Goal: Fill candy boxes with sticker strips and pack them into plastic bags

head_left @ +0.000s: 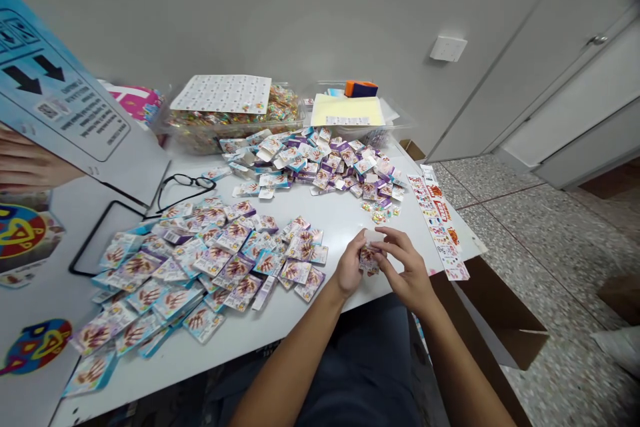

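Note:
Near the table's front edge, my left hand (pixel 351 264) grips a small printed cardboard box (pixel 369 261) with a white flap at its top. My right hand (pixel 406 268) is at the same box, its thumb and fingers closed against the flap side. The fingers partly cover the box, and whether anything is inside cannot be seen. Just beyond my hands lie several small colourful packets (pixel 383 213). To the left spreads a large pile of closed printed boxes (pixel 220 247), blue and purple. Farther back is a heap of similar boxes (pixel 320 160), some with flaps open.
At the back stand a clear tub of colourful packets (pixel 200 127) with a sheet on it, and another tub (pixel 395 121) with an orange and blue object (pixel 361 89). Eyeglasses (pixel 185 181) and a large display box (pixel 75 113) are left. Sticker strips (pixel 437 220) and a carton (pixel 493 307) are right.

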A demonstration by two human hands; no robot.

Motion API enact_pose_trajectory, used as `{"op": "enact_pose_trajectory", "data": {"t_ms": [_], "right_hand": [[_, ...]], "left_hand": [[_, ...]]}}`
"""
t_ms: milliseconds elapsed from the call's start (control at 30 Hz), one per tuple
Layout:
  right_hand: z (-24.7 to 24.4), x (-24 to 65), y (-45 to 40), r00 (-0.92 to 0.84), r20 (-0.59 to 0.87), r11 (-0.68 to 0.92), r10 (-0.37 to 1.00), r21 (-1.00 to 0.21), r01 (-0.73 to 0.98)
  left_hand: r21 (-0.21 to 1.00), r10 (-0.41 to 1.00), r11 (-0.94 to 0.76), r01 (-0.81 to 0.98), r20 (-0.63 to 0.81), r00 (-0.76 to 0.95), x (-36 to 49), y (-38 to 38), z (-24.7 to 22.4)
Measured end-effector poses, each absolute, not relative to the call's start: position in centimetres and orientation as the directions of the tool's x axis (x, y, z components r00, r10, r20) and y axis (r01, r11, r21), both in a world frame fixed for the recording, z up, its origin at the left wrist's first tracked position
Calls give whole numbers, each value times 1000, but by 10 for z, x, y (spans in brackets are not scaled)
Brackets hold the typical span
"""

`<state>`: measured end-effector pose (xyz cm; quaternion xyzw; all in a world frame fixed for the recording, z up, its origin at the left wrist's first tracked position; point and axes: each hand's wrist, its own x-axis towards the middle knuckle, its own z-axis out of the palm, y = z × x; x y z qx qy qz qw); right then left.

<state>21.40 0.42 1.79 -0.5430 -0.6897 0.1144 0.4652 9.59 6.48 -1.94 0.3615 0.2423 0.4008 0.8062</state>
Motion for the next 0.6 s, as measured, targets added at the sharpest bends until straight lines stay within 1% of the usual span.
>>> {"op": "enact_pose_trajectory", "data": {"t_ms": [133,233,333,400,467,533,600], "right_hand": [[11,201,-4,58,578,424,814,-661,619],[3,189,-11,-41,580,461,814,-601,653],[2,176,-19,-142,533,485,834,-585,650],[4,168,-26,-183,467,471,865,-630,618],[4,161,-34,-206,396,439,895,-695,569],[0,154,-45,-194,326,379,925,-775,505],[-8,146,-58,-178,259,312,949,-839,445]], "left_hand": [[744,814,483,-462,-187,549,84,52,-11],[747,816,507,-429,-255,520,71,44,-9],[762,848,503,-408,-343,405,59,29,-12],[758,847,521,-393,-402,348,49,13,-14],[712,807,587,-385,-475,352,37,-7,-18],[598,718,695,-398,-573,395,23,-29,-23],[517,660,747,-418,-650,376,11,-49,-30]]}}
